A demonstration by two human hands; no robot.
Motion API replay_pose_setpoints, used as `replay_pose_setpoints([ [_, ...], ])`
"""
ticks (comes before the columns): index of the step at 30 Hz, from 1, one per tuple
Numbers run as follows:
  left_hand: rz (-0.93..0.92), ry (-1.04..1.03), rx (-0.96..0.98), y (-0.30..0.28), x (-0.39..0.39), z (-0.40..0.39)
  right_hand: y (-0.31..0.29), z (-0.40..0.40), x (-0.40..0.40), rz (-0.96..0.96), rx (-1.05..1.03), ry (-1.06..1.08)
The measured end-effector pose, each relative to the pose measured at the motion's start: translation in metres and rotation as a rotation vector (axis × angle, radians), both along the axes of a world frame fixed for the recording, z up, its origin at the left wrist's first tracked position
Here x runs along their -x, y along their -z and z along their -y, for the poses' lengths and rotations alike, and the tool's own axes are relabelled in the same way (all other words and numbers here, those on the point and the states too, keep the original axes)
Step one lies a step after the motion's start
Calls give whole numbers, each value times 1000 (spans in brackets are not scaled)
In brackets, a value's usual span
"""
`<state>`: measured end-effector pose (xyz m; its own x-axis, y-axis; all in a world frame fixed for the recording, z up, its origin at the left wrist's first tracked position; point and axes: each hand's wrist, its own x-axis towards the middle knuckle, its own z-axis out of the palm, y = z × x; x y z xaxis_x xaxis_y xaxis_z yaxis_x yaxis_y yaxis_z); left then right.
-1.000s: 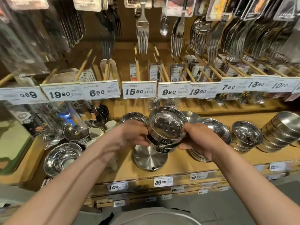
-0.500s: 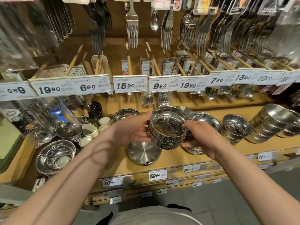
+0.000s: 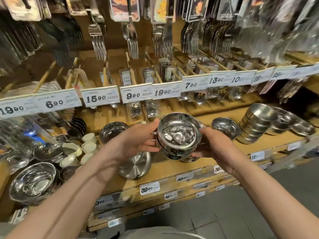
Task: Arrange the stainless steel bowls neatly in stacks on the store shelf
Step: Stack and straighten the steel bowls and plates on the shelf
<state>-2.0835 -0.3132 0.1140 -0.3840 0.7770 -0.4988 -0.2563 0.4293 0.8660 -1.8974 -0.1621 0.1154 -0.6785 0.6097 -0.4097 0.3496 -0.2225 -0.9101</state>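
A small stack of nested stainless steel bowls (image 3: 178,135) with black labels on their sides hangs above the wooden store shelf (image 3: 172,167). My left hand (image 3: 136,140) grips its left side, thumb at the rim. My right hand (image 3: 213,144) grips its right side. More steel bowls stand on the shelf: a single bowl (image 3: 225,127) to the right, a leaning stack (image 3: 255,124) further right, a bowl (image 3: 112,131) behind my left hand and a large bowl (image 3: 32,182) at the left.
An upturned steel lid or plate (image 3: 135,167) lies on the shelf under my left hand. Small cream cups (image 3: 88,145) crowd the left. Price tags (image 3: 101,99) line the rail above, with packaged forks (image 3: 132,44) hanging over it. Grey floor lies below right.
The stack in both hands has shifted right along the shelf and the view has turned right with it. Both hands keep their hold.
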Motion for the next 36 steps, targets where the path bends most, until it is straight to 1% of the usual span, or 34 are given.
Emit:
replay_pose_setpoints([
  [3,-15,-21,37,-1,-28,-21,-1,-17,-27,-7,-12,-2],
  [8,55,-13,78,-1,-84,-54,1,-43,-87,-64,-47,-7],
  [12,29,-62,122,5,-124,-78,7,-64,-129,-78,-44,36],
  [14,78,-101,120,8,-142,-86,9,-71,-145,-74,-54,38],
  [17,152,-137,82,14,-165,-92,15,-82,-166,-46,-90,-21],
  [23,187,-218,87,23,-202,-91,30,-92,-193,-2,-57,-48],
  [27,195,-266,108,22,-214,-89,37,-94,-200,-43,-3,-13],
  [30,192,-268,105,22,-220,-90,40,-94,-205,-77,33,5],
  [36,191,-231,114,26,-229,-101,45,-93,-223,-90,9,-1],
])
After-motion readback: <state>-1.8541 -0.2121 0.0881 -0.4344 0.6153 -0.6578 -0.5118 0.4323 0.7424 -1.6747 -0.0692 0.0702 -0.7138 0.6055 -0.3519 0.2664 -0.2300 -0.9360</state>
